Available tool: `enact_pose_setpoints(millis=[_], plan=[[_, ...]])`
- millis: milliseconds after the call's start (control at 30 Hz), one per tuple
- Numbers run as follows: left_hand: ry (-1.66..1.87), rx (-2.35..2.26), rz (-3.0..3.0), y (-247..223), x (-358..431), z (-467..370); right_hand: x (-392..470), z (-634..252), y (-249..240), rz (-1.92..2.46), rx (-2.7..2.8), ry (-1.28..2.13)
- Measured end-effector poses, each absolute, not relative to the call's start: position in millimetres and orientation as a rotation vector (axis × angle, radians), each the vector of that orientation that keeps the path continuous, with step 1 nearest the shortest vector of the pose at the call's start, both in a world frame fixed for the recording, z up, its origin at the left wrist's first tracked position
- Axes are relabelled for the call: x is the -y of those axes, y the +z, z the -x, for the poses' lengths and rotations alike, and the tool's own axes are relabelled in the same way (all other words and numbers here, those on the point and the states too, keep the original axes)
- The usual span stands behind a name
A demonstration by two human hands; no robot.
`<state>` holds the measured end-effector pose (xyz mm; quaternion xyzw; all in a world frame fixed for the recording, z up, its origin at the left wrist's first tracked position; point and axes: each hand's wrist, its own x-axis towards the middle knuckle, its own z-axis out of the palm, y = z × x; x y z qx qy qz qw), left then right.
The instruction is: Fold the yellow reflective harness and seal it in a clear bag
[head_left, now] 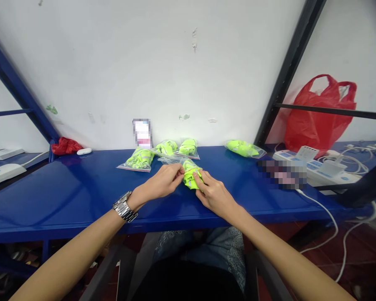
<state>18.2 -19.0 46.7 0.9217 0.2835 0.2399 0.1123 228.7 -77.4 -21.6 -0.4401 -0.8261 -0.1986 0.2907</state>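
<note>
A bundled neon yellow-green reflective vest (190, 179) with grey strips sits in front of me, its far part inside a clear plastic bag (186, 163). My right hand (215, 193) is closed on the vest from the right, thumb and fingers pressing its near side. My left hand (163, 182), with a metal watch (125, 207) on the wrist, pinches at the bundle's left edge, apparently on the bag; its fingertips partly hide the grip. Just behind lie bagged neon bundles: one on the left (140, 159), one in the middle (166, 147) and one beside it (188, 147).
Another bagged bundle (242, 148) lies right on the blue table (90, 196). A phone (142, 133) leans on the wall. At right are a blurred-out device (282, 174) with a white cable, power strips (316, 167) and a red plastic bag (319, 113) behind the black frame (285, 71).
</note>
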Motion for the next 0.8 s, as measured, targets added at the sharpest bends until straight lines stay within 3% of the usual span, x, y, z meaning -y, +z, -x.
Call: enact_pose_setpoints(millis=[400,800], plan=[[0.769,-0.993,-2.836,37.2,24.9,-26.5,80.3,-215.0,-16.3,1.386,2.255,-0.616],[0.782,-0.765,-3.308,24.3,51.1,-36.2,79.7,-205.9,-5.1,1.402,2.219,-0.502]])
